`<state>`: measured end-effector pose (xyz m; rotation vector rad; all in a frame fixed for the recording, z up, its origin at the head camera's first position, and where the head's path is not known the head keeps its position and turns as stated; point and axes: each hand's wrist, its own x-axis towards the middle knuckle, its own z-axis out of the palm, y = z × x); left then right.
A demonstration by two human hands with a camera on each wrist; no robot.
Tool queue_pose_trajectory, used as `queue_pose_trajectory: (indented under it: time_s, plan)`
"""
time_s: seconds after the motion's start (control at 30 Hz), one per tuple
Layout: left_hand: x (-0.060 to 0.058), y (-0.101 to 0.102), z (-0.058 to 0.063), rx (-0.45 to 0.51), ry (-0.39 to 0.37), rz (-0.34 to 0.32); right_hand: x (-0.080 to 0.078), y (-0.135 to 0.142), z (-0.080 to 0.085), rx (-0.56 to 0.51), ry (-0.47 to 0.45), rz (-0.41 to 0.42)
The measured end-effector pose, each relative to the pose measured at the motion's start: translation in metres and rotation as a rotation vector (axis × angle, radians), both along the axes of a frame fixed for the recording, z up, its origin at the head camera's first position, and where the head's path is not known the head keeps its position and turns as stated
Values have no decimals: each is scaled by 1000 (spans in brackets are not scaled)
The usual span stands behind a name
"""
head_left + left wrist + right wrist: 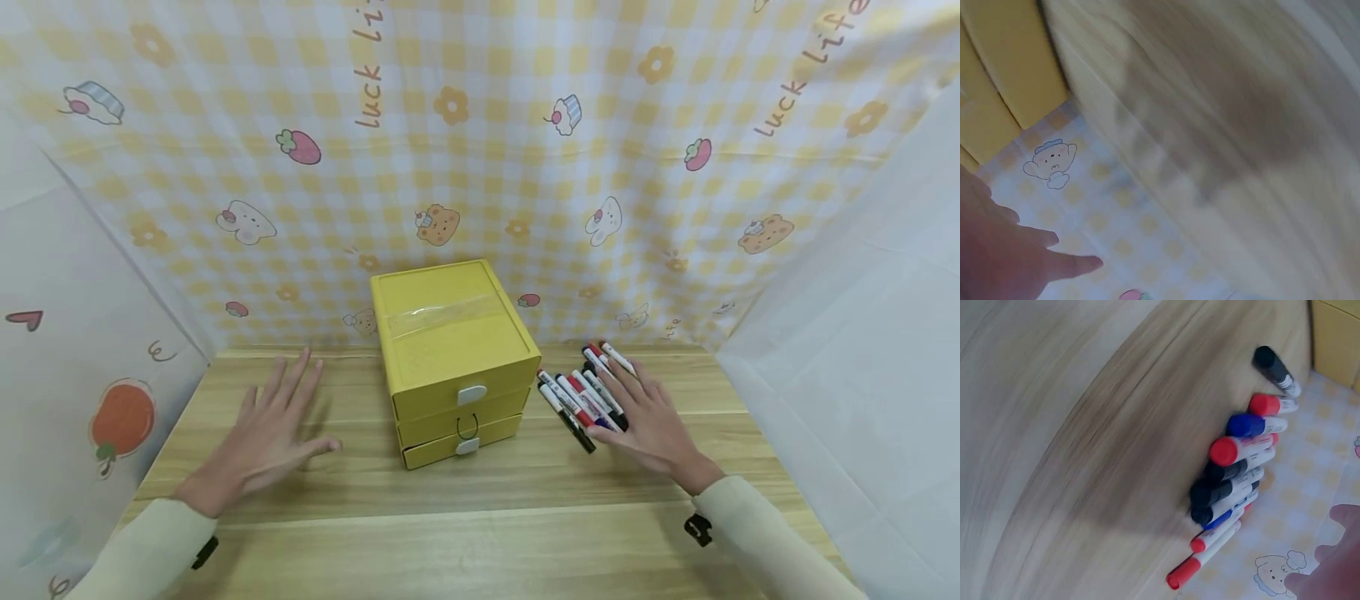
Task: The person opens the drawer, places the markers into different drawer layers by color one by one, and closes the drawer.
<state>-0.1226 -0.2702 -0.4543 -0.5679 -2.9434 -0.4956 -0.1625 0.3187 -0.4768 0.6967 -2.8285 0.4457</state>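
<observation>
- Left hand (266, 437), one: fingers stretching out straight and spreading, thumb pointing toward the box, palm facing down, gripping nothing. It is hovering over the left part of the table (480, 554) and casting a soft shadow there.
- Right hand (652, 425), one: fingers extending and fanning apart, palm facing down, gripping nothing. It is reaching over the right end of the markers and hiding parts of several; whether a fingertip is touching one, I cannot tell.
- Markers (566, 400), a row: lying close together on the table, just beside the box on its right; white barrels slanting, caps in red, blue and black.
- Box (456, 354), yellow, with drawers: standing at the back of the table between the two hands, its front turning slightly to the right.
- Tape (442, 315), clear: running across the top of the box.
- Handles (472, 394), two, white: sitting on the top and bottom drawers; a dark loop (468, 427) is hanging between them.
- Cloth (480, 171), yellow-and-white check: hanging behind the table, showing strawberries, flowers and animals.
- Sleeves (765, 533), pale: covering both forearms.
</observation>
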Motion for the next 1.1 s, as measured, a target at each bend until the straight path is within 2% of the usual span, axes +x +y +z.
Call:
queue_pose_trajectory:
  time_s: [0.1, 0.23, 0.3, 0.43, 0.53, 0.63, 0.73, 0.97, 1.1]
  plan:
    - [-3, 3, -3, 191, -49, -16, -2, -7, -2, -67, -30, -4]
    - [-6, 10, -13, 542, -144, -70, -4, -21, 0, -172, -93, -1]
    - [-6, 17, -14, 688, -232, -92, -4, -29, 2, -229, -122, 11]
    - [-6, 37, -8, 910, -401, -123, -4, -47, 8, -344, -189, 40]
    - [-9, 54, -1, 1032, -524, -125, -5, -61, 14, -419, -232, 71]
    - [-10, 67, 1, 1124, -628, -95, -7, -73, 18, -456, -240, 100]
    - [-11, 76, 0, 1193, -686, -70, -10, -85, 21, -463, -223, 118]
    - [-11, 90, -1, 1308, -739, -29, -13, -103, 28, -502, -217, 173]
    - [-11, 94, 0, 1323, -740, 0, -15, -110, 30, -497, -171, 214]
